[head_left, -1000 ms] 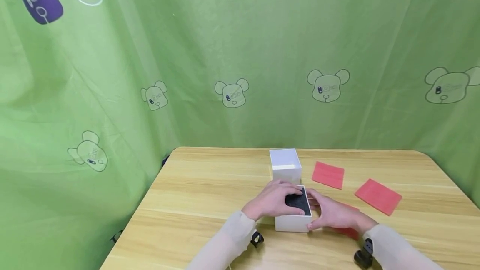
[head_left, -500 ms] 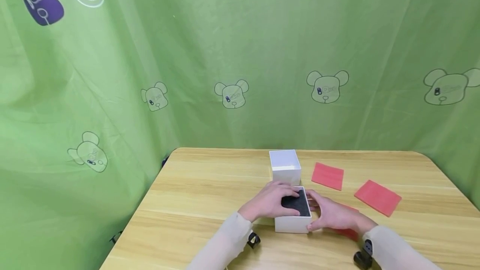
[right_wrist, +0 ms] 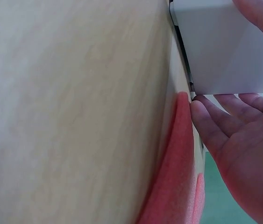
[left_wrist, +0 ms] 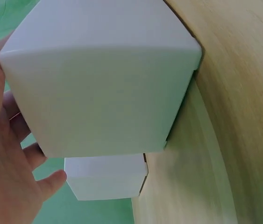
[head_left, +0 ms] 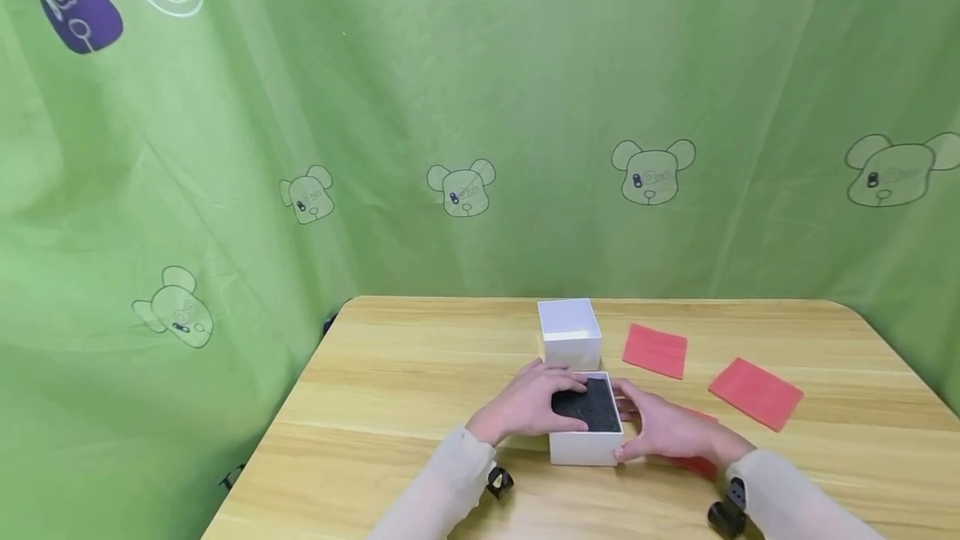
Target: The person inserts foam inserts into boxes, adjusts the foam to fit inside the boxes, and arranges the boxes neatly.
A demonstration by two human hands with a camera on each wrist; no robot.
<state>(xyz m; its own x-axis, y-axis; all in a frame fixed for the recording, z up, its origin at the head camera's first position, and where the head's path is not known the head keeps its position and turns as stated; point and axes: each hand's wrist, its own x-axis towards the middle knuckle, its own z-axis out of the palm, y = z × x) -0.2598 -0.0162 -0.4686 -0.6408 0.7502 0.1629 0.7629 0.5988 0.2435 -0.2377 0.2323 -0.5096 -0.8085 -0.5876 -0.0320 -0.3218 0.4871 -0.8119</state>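
Your wooden table (head_left: 420, 373) carries everything, with the near white box (head_left: 587, 432) as the landmark at its middle front. Behind that box stands a second open white box (head_left: 570, 332), and red foam sheets (head_left: 756, 392) lie to its right, within reach. Inside the near box sits a black pad (head_left: 588, 405). Your left hand (head_left: 525, 402) rests spread against the box's left edge, fingers over the rim; your right hand (head_left: 663, 430), fingers straight, braces its right wall, steadying it.
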